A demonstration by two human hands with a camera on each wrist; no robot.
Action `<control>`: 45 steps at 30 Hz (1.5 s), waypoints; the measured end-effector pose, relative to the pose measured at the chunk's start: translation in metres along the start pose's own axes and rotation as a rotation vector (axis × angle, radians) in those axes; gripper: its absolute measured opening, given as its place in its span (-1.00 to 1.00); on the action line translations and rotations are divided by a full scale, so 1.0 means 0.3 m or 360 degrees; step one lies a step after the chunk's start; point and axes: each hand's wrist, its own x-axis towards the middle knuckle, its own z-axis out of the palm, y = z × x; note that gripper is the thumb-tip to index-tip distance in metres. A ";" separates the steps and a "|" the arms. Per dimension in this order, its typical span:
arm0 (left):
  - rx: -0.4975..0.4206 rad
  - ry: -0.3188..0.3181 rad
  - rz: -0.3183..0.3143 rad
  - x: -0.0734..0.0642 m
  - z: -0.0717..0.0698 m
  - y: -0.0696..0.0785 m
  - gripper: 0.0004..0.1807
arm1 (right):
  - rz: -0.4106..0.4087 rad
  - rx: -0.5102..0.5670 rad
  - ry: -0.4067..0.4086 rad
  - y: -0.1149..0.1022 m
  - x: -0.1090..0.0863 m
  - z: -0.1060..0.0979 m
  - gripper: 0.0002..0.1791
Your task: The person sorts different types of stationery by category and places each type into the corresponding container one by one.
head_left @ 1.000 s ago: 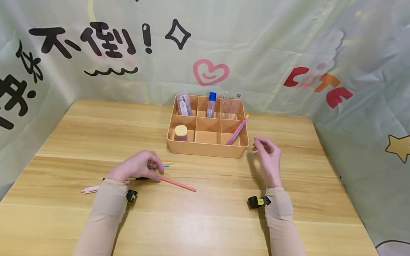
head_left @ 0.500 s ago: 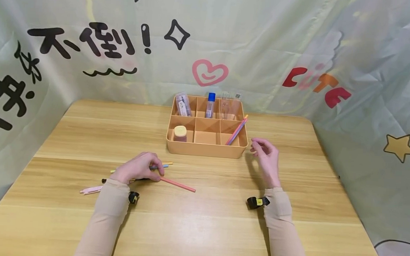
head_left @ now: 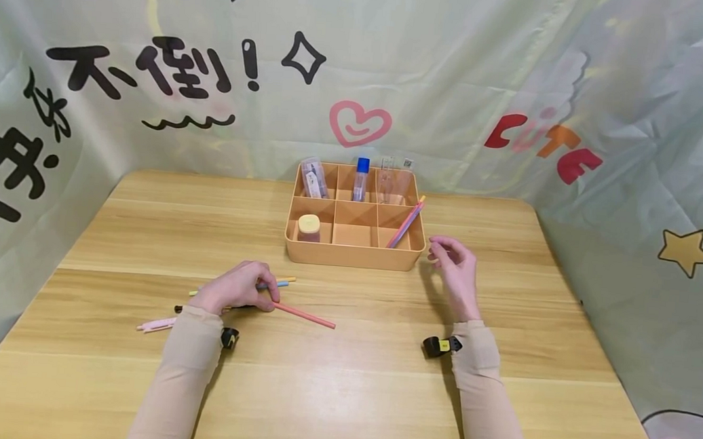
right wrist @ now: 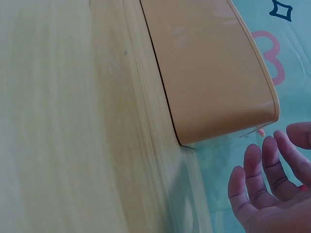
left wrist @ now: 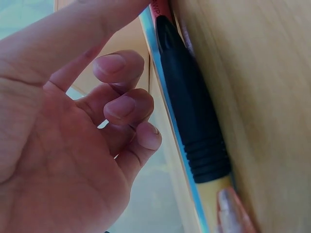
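Left hand (head_left: 238, 288) pinches red pencil (head_left: 306, 317) at its left end, thumb against forefinger, other fingers loosely curled; pencil is on wooden table (head_left: 339, 402), black-gripped pen (left wrist: 192, 107) close by. Right hand (head_left: 459, 273) half-open, holding nothing, just beside tan desk organizer (head_left: 349, 257).

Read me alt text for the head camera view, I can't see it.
A person's left hand pinches a coral pencil near some pens on a wooden table. The right hand holds nothing beside a tan six-compartment organizer. Printed fabric hangs behind.
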 end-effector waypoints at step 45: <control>0.0036 0.0001 0.0275 -0.014 -0.024 -0.019 -0.96 | 0.0057 -0.0026 -0.0028 0.012 0.002 -0.005 -0.68</control>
